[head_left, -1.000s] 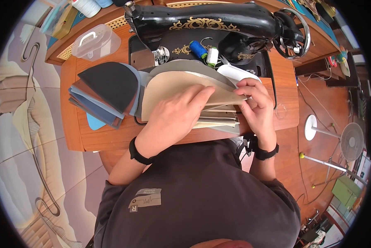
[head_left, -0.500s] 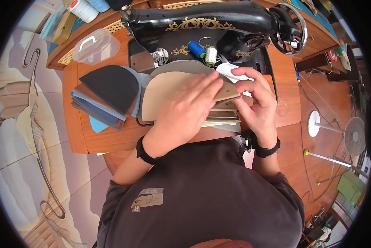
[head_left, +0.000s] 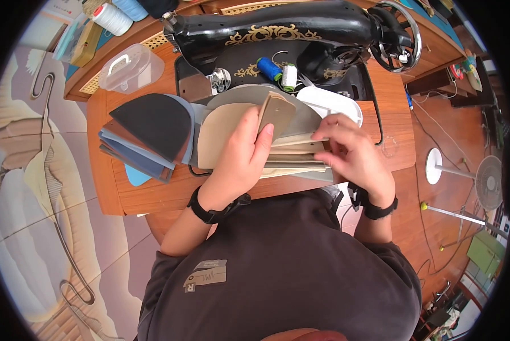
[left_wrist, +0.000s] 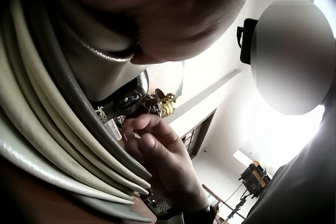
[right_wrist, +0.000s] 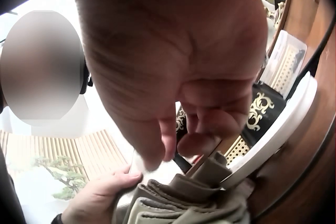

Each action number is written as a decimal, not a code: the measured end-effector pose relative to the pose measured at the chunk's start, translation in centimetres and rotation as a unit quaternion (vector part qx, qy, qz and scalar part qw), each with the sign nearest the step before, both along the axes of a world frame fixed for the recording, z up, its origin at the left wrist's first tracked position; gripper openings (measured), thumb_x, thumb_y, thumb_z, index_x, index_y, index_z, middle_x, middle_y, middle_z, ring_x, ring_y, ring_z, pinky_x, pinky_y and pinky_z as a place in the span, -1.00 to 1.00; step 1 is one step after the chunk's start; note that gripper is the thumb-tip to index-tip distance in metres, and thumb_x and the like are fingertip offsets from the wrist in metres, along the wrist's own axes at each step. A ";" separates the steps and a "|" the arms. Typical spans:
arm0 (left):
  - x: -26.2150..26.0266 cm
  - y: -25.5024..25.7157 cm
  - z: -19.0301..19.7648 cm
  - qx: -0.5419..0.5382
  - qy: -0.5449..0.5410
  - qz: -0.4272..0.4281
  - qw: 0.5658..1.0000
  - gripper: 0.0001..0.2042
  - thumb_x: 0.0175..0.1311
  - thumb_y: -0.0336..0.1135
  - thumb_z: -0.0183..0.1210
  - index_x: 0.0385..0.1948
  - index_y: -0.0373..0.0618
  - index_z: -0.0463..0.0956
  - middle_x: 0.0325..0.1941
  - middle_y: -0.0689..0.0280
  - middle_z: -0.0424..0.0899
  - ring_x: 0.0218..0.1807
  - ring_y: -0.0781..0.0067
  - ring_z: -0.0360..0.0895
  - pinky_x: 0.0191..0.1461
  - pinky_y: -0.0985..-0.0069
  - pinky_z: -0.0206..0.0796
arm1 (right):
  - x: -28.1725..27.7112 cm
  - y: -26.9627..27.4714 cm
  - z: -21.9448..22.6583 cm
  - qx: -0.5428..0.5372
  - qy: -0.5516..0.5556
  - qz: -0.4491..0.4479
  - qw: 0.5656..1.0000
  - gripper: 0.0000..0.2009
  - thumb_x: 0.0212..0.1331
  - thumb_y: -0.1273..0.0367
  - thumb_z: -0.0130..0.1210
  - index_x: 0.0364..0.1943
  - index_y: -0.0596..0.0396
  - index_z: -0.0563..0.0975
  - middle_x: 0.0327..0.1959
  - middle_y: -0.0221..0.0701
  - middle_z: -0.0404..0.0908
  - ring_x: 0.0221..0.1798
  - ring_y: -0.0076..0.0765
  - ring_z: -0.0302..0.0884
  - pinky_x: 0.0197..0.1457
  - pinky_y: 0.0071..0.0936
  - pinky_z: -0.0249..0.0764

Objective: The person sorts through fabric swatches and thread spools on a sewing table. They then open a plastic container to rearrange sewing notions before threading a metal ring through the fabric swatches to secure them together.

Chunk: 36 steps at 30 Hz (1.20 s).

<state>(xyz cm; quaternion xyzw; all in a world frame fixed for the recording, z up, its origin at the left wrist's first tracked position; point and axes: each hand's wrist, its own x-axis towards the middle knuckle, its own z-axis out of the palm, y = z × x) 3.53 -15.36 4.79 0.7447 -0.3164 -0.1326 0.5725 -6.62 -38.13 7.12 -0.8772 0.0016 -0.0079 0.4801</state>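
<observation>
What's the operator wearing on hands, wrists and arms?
No gloves on the left hand or right hand. Black left wristband and black right wristband, each with a black fitting on the inner side. Dark cloth shirt, short sleeves.

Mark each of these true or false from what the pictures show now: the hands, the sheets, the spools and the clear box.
1. The left hand holds the right ends of some tan sheets folded back. True.
2. The right hand grips the blue spool. False: it is at the right edge of the sheets, and the spool lies beyond, by the sewing machine.
3. The black piece lies on top of the left-hand pile. True.
4. The white spool stands to the left of the blue one. False: it is to the right of it.
5. The clear box is at the table's far left. True.
</observation>
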 end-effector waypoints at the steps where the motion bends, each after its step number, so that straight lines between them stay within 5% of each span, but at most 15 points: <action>1: 0.1 0.0 0.2 -0.005 0.005 -0.004 1.000 -0.73 0.59 -0.39 -0.03 0.19 -0.29 0.36 -0.09 0.05 0.61 -0.08 0.16 0.59 0.04 0.36 0.40 | -0.2 0.1 0.5 -0.019 0.028 0.006 0.999 -0.69 0.08 0.54 0.37 -0.06 0.11 0.62 -0.06 -0.35 0.58 -0.38 -0.42 0.54 -0.23 -0.38 0.53; 8: -0.1 0.4 0.7 0.012 -0.069 -0.011 0.997 -0.68 0.59 -0.43 -0.08 0.27 -0.34 0.35 0.10 0.02 0.60 0.07 0.20 0.60 0.17 0.38 0.39 | -0.5 0.4 0.4 -0.052 0.035 -0.065 0.996 -0.65 0.13 0.48 0.36 0.04 0.05 0.62 -0.17 -0.29 0.57 -0.27 -0.22 0.63 -0.13 -0.29 0.56; 15: 1.6 0.6 4.0 -0.108 -0.202 0.027 0.973 -0.61 0.49 -0.55 -0.14 0.31 -0.39 0.33 0.39 -0.08 0.47 0.42 -0.02 0.44 0.50 0.23 0.21 | 0.6 1.0 -0.7 -0.068 -0.005 -0.112 0.991 -0.67 0.21 0.47 0.29 0.07 0.07 0.62 -0.14 -0.22 0.65 -0.18 -0.10 0.68 -0.05 -0.24 0.58; 19: 2.6 0.5 4.1 -0.015 -0.306 -0.014 0.952 -0.57 0.34 -0.57 0.01 0.26 -0.33 0.40 0.35 -0.13 0.49 0.39 -0.17 0.43 0.50 0.11 0.22 | 1.0 1.2 -1.1 -0.074 -0.031 -0.089 0.993 -0.67 0.20 0.52 0.27 0.07 0.10 0.62 -0.14 -0.21 0.67 -0.15 -0.08 0.69 -0.06 -0.27 0.57; 22: 1.7 -1.1 2.5 0.069 -0.273 -0.079 0.956 -0.58 0.34 -0.51 0.09 0.25 -0.29 0.39 0.30 -0.11 0.51 0.36 -0.22 0.44 0.44 0.08 0.29 | 1.1 1.2 -0.8 -0.042 -0.074 -0.083 0.993 -0.75 0.27 0.54 0.24 0.02 0.20 0.62 -0.17 -0.27 0.69 -0.20 -0.23 0.73 -0.13 -0.38 0.61; 25: 0.0 -2.2 0.6 0.135 -0.273 -0.079 0.949 -0.56 0.32 -0.48 0.16 0.25 -0.27 0.37 0.25 -0.05 0.54 0.31 -0.18 0.47 0.37 0.09 0.35 | 1.1 1.9 -0.8 0.249 0.016 -0.129 0.960 -0.82 0.35 0.54 0.19 -0.03 0.32 0.60 -0.21 -0.36 0.69 -0.27 -0.43 0.73 -0.19 -0.52 0.64; 36: 0.3 -1.5 1.1 0.053 -0.268 -0.023 0.962 -0.53 0.28 -0.54 0.16 0.26 -0.28 0.40 0.20 0.01 0.59 0.26 -0.04 0.55 0.27 0.12 0.39 | 0.8 2.7 -0.1 0.422 -0.018 -0.070 0.904 -0.89 0.37 0.61 0.09 -0.09 0.28 0.55 -0.26 -0.39 0.66 -0.31 -0.54 0.71 -0.25 -0.65 0.61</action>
